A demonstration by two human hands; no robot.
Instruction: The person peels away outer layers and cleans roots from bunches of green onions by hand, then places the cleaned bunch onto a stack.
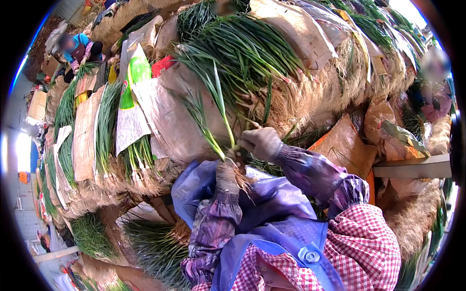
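Note:
My left hand (228, 174), in a knitted work glove, grips a few young green garlic plants (224, 138) near their white bases. Their leaves point up and away from me, and pale roots (243, 182) hang below the fist. My right hand (263, 143), gloved too and blurred by motion, is beside the stems with its fingers curled. Whether anything is pinched in those fingers is unclear. Just beyond both hands, a large loose heap of green garlic (240, 54) lies with its roots toward me on the stacked bundles.
Sacking sheets (178, 105) cover the stack, and root-fringed bundles (134, 163) line its left side. A blue plastic apron (269, 203) covers my lap. More green garlic (156, 243) lies low on the left. A light beam (411, 166) juts in from the right. Other people (78, 49) work farther off.

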